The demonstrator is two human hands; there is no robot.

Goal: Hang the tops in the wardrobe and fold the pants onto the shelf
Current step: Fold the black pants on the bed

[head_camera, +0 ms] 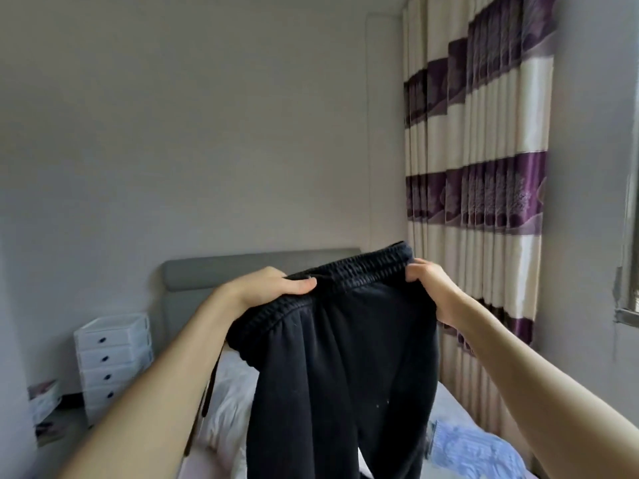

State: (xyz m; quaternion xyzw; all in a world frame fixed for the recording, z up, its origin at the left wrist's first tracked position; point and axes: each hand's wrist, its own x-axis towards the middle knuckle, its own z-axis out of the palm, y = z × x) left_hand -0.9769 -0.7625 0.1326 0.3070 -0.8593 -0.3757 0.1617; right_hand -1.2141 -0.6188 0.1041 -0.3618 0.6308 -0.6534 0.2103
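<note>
Both hands clenched on the elastic waistband of black sweatpants (342, 357), held up at chest height in front of the camera. Left hand (276, 286) at the left end of the waistband, thumb laid across the front of the gathered band, fingers tucked behind the cloth. Right hand (427, 278) at the right end, fingers curled over the top edge and pinching it. Waistband stretched between the two grips, slanting a little upward toward the right. Legs of the pants hanging straight down from there, out of view at the bottom edge. A dark drawstring (207, 399) dangling beside the left forearm. Both forearms bare, reaching in from the lower corners.

Below and behind the pants, a bed with white rumpled bedding (228, 406) and a pale blue patterned cloth (473, 451) lying on it to the right. Grey padded headboard (214, 271) against the plain wall, partly hidden by the pants. Left of the bed, a white set of small drawers (112, 361) with dark knobs, four fronts visible. Some printed paper or cartons (43, 406) near the left edge, too blurred to read. On the right, a long curtain (484, 167) in cream and purple bands, hanging to the level of the bed. Part of a window frame (627, 305) at the far right edge.
</note>
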